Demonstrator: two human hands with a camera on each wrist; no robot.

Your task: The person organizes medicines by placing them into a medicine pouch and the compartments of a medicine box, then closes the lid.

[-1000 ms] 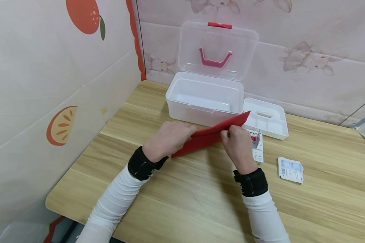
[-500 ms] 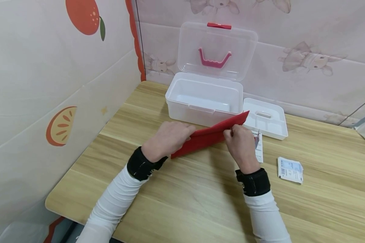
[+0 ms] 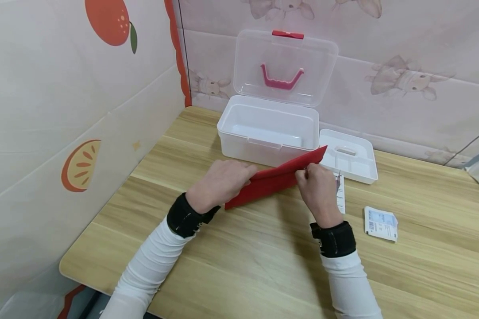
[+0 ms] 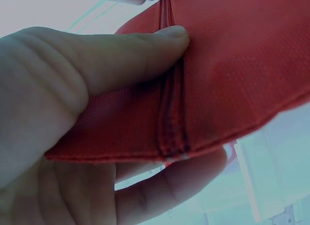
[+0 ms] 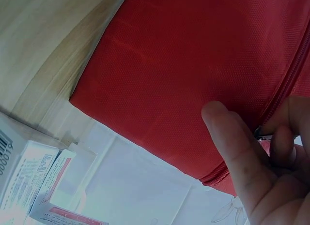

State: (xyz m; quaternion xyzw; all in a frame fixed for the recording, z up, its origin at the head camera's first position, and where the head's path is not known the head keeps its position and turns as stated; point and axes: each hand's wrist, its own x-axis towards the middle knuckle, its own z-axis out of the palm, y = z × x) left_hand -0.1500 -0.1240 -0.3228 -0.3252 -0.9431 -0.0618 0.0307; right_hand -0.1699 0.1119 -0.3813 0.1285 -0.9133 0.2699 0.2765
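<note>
A flat red zip pouch (image 3: 273, 182) is held up slantwise above the wooden table in the head view. My left hand (image 3: 221, 184) grips its left end. In the left wrist view the thumb (image 4: 164, 41) presses over the zip (image 4: 172, 118), with fingers underneath. My right hand (image 3: 316, 192) is at the pouch's right part. Close up in the right wrist view, its fingers pinch the small metal zip pull (image 5: 262, 134) on the dark zip (image 5: 293, 72), mostly hidden by the fingers. The hand also overlaps the pouch's flat side there.
Behind the pouch stands a white plastic box (image 3: 243, 149), its clear lid (image 3: 323, 57) raised against the wall. A white divided tray (image 3: 365, 173) lies to its right. White printed packs (image 3: 341, 201) sit partly behind my right hand. Farther right is a small sachet (image 3: 380, 223).
My right hand has slid slightly to the right along the pouch, covering more of the printed packs. The left hand and the pouch have stayed almost still.
</note>
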